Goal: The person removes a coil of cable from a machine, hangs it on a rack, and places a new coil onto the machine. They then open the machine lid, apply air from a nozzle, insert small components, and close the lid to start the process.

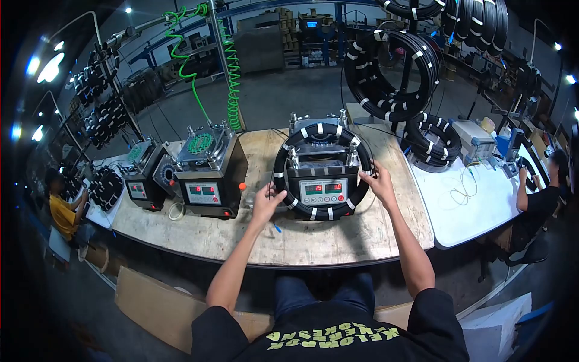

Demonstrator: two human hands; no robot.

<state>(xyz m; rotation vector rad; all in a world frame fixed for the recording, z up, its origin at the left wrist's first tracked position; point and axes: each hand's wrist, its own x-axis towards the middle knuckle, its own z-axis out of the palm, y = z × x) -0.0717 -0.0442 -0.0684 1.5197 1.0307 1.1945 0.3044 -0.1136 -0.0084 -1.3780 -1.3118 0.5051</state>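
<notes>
Between my two hands a coil of black cable (279, 158), bound with white bands, stands upright on the bench. My left hand (265, 204) grips its left side, and my right hand (379, 181) is closed on its right side. Through the ring I see a black machine (324, 192) with a red digital display, standing behind the coil. Below my left hand a small blue connector (277, 228) hangs at a cable end.
Two similar machines (204, 191) (138, 188) stand left on the wooden bench (181, 234). A white table (446, 226) with another cable coil (431, 142) adjoins at right. Green coiled hoses (232, 90) hang behind. One person (63, 208) sits at far left, another (543, 193) at far right.
</notes>
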